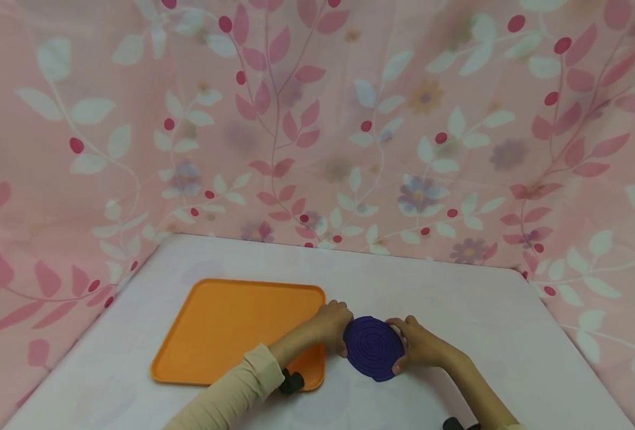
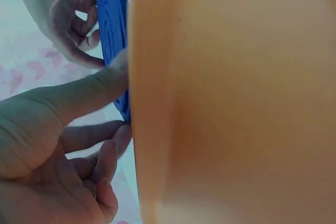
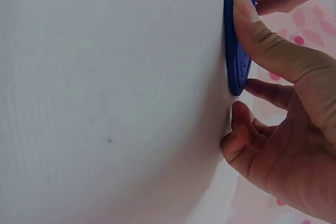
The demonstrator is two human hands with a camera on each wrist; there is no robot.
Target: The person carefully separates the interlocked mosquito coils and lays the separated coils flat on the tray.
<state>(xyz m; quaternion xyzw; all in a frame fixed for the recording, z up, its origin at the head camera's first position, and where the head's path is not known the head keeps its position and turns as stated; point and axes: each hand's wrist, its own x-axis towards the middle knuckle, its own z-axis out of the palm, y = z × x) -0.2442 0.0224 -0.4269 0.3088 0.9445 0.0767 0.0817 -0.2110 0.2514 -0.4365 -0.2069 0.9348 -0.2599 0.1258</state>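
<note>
A flat, round purple-blue spiral coil (image 1: 374,348) lies on the white tabletop, right of the orange tray. Its rings show from above in the head view; the wrist views show it edge-on as a thin blue disc. My left hand (image 1: 335,327) holds the coil's left edge, thumb on the near side and fingers toward the far side. From the right, my right hand (image 1: 421,345) grips the opposite edge, thumb at the lower right and index finger at the upper right. In the right wrist view the thumb (image 3: 257,32) presses on the coil's face; the other fingers curl beside it.
The orange tray (image 1: 226,334) with a raised rim lies to the left, under my left forearm. White tabletop (image 1: 457,298) surrounds both things. A pink floral curtain (image 1: 317,119) hangs behind and along the sides. Dark wrist cameras (image 1: 292,382) sit under my wrists.
</note>
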